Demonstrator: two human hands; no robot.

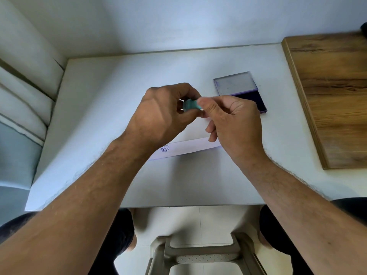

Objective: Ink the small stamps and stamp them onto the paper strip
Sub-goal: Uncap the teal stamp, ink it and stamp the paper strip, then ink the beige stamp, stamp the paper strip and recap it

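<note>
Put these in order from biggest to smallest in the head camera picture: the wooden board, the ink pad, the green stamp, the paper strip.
1. wooden board
2. ink pad and paper strip: they look alike, and hands hide part of the strip, so unsure
3. green stamp, held up nearer the camera, yet smallest

Counted on the table
One green stamp (pixel 190 105), one paper strip (pixel 190 148) bearing one print (pixel 165 148), one ink pad (pixel 241 90), two hands.

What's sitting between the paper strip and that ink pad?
In the head view, the right hand hangs over that stretch; the table showing around it is bare.
</note>
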